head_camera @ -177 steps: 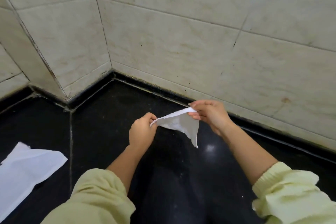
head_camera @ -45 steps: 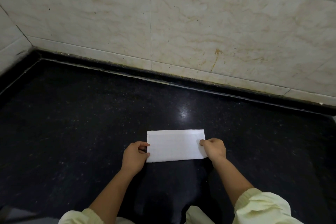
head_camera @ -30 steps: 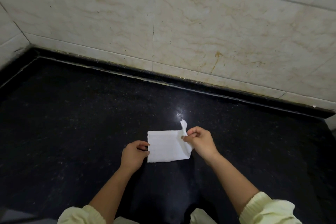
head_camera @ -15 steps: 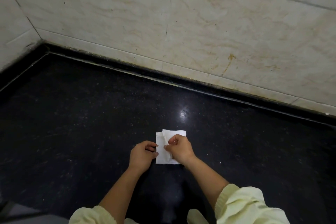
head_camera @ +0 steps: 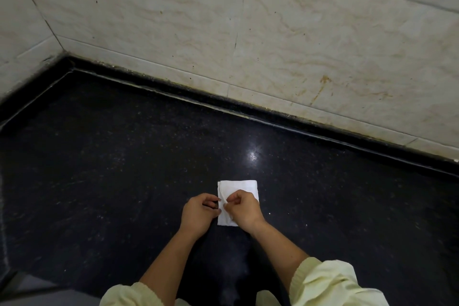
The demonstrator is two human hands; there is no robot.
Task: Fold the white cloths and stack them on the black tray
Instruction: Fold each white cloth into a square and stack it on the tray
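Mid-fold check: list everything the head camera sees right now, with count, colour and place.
cloth: one, white, folded small, flat on the counter, partly under the hands
counter: one, black, speckled, fills the lower half
wall: beige tiles, behind the counter, turning a corner at left
sleeves: two, pale yellow, bottom edge
left hand: one, fingers curled at the cloth's left edge
right hand: one, pinching the cloth's folded-over edge, next to the left hand

Black speckled countertop (head_camera: 119,181), cream veined wall tiles (head_camera: 335,32) behind it, orange-brown stain (head_camera: 323,81) on one tile
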